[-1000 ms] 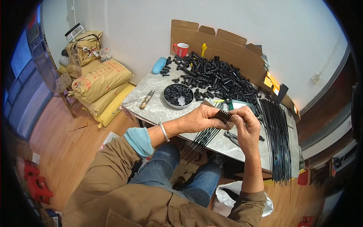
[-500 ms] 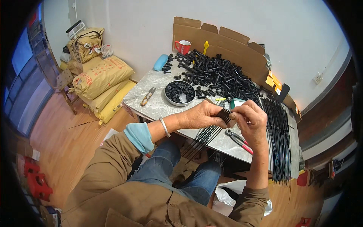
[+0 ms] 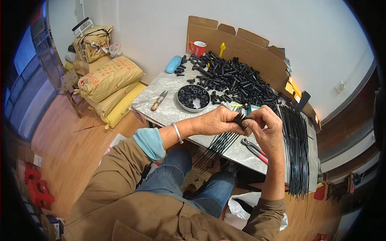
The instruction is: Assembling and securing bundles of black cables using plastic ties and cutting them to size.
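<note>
Nearer to us than the bowl (image 3: 192,110) and to its right, our left hand (image 3: 219,121) has its grip closed around a bundle of thin black rods (image 3: 217,149), which slants down past the near edge of the tabletop (image 3: 169,113). Farther right of the bowl, our right hand (image 3: 267,127) bends thumb and forefinger against the bundle's upper ends; we cannot tell whether its grip pinches a rod. On the bowl's near right we see red-handled pliers (image 3: 255,151). Well to its right lies a larger bunch of black rods (image 3: 296,152). The bowl itself holds small black parts (image 3: 187,95). Left of it we have snips (image 3: 159,101). Behind the bowl and rightward, black bolt-like pieces (image 3: 241,78) lie heaped; behind it and leftward sits a blue case (image 3: 173,64). Beyond the bowl we see a red mug (image 3: 199,49) and, farther right, upright cardboard (image 3: 257,52). Well left of the bowl are stacked sacks (image 3: 112,78).
</note>
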The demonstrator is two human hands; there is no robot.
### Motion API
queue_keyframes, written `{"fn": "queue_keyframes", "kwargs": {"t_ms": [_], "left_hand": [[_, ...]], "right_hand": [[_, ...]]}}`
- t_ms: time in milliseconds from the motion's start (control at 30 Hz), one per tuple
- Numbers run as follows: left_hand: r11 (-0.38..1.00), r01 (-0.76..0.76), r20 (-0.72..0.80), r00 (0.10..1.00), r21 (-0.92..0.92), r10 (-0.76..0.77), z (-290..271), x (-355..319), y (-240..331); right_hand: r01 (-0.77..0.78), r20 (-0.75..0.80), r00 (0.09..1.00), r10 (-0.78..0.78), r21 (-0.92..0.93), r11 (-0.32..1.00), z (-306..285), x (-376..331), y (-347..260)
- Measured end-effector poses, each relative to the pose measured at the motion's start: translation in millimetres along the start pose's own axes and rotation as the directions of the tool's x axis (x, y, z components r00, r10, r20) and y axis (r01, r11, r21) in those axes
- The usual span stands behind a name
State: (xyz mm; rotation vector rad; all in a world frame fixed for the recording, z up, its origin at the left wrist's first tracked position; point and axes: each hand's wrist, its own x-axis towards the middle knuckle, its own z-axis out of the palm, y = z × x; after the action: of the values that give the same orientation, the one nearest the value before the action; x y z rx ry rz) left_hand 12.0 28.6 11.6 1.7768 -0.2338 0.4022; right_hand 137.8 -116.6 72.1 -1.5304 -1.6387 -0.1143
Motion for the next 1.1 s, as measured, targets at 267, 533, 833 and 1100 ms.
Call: {"fn": "queue_keyframes", "kwargs": {"t_ms": [267,533,833,1100], "left_hand": [[0.978,-0.021,-0.021,0.999,0.209,0.026,-0.4,2.8,8.1],[0.999,-0.041,0.010,0.999,0.029,0.041,-2.5,4.5,-5.8],[1.000,0.002,0.131,0.991,-0.031,0.002,-2.5,6.9,-4.5],[0.944,-0.036,-0.073,0.995,0.329,0.064,11.2,-5.0,-21.6]], "right_hand": [[0.007,0.037,0.999,-0.004,-0.071,0.997,-3.5,5.7,0.3],[0.042,0.007,0.999,-0.042,-0.061,0.997,1.3,6.2,-0.2],[0.027,-0.057,0.998,-0.031,-0.074,0.997,14.0,2.9,1.9],[0.181,-0.061,0.978,-0.199,-0.223,0.958,27.7,11.7,-0.7]]}}
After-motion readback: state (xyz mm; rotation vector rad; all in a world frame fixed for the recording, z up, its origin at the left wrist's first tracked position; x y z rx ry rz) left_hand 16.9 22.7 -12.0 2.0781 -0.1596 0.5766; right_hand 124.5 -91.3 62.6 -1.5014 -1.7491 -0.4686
